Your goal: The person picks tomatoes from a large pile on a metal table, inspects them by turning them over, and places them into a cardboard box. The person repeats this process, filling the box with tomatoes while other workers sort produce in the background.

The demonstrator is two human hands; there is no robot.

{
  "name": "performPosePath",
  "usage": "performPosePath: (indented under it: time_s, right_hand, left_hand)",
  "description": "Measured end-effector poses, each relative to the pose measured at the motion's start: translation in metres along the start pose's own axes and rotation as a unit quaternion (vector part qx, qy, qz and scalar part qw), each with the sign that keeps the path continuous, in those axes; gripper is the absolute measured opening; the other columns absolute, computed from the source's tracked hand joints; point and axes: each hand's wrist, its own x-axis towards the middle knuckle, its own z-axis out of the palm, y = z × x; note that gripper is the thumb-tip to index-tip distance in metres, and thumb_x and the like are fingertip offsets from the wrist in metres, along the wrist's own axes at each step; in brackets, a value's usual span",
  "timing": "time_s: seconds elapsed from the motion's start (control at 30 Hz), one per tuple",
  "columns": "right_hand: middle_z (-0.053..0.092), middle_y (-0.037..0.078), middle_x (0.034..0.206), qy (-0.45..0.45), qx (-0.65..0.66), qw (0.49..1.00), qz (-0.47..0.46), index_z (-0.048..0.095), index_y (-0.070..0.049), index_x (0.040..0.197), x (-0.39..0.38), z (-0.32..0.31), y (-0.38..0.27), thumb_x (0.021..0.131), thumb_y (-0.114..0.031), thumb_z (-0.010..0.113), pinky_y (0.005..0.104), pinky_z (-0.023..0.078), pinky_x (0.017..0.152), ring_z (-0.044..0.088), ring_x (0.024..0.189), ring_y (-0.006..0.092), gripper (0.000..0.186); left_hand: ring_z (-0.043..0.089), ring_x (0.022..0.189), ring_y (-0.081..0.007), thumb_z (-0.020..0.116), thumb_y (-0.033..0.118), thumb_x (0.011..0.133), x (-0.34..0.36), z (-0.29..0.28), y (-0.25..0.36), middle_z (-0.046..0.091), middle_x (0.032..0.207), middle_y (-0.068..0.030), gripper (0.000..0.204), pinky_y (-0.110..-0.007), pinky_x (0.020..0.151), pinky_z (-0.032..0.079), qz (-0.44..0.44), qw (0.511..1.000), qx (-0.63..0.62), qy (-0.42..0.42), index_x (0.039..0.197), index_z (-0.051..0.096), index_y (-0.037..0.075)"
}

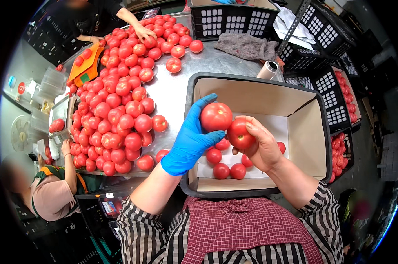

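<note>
My left hand (191,137), in a blue glove, is closed round a large red tomato (216,117). Bare-skinned, my right hand (265,147) grips a second tomato (241,133), its fingers curled round the right side. The two tomatoes are side by side, close together or touching. Both hands are above a black crate (191,176) lined with beige card. On the crate's floor lie several smaller-looking tomatoes (221,170), partly hidden by my hands. To the left, a big heap of tomatoes (115,114) covers much of the metal table (181,79).
Across the heap, one person's hand (145,33) rests on tomatoes; another person (54,189) works at the left edge. A grey cloth (246,45) and a can-like cylinder (268,69) lie beyond my crate. Black crates (234,22) stand behind, and tomato-filled crates (339,152) at right.
</note>
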Motion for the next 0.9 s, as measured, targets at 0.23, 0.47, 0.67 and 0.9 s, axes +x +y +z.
performPosePath:
  time_s: [0.23,0.47,0.67,0.9]
  right_hand:
    - [0.060,0.013,0.111,-0.013,0.041,0.999,-0.018,0.045,-0.006,0.128,0.001,-0.001,-0.001,0.104,-0.036,0.037,0.0342,0.052,0.063,0.063,0.091,0.0242,0.039]
    - [0.060,0.012,0.113,-0.015,0.039,0.999,0.002,0.043,-0.009,0.134,0.004,-0.004,0.001,0.104,-0.049,0.031,0.0312,0.048,0.053,0.065,0.083,0.0269,0.051]
    - [0.061,0.013,0.106,-0.028,0.048,0.998,-0.003,0.043,-0.008,0.133,0.002,-0.001,-0.002,0.105,-0.047,0.028,0.0334,0.047,0.057,0.064,0.081,0.0248,0.051]
    - [0.058,0.013,0.116,-0.038,0.007,0.998,-0.049,0.036,-0.008,0.142,0.001,-0.007,-0.004,0.105,-0.041,0.028,0.0356,0.051,0.072,0.063,0.090,0.0252,0.051]
  left_hand:
    - [0.063,0.102,-0.0241,0.066,0.021,0.088,-0.002,0.000,0.008,0.053,0.129,-0.0134,0.066,-0.034,0.072,0.057,-0.056,0.995,-0.084,0.000,0.146,0.036,0.010]
    - [0.068,0.075,-0.0270,0.047,0.056,0.096,0.003,-0.016,0.001,0.064,0.105,-0.0193,0.066,-0.037,0.063,0.058,-0.161,0.965,-0.204,-0.024,0.129,0.049,0.000]
    - [0.068,0.074,-0.0278,0.044,0.065,0.093,0.005,-0.018,0.000,0.066,0.103,-0.0206,0.074,-0.038,0.064,0.059,-0.187,0.956,-0.224,-0.039,0.124,0.053,-0.002]
    - [0.068,0.087,-0.0280,0.045,0.049,0.098,0.005,-0.012,0.004,0.066,0.104,-0.0178,0.053,-0.037,0.072,0.058,-0.170,0.968,-0.183,0.018,0.119,0.056,0.001]
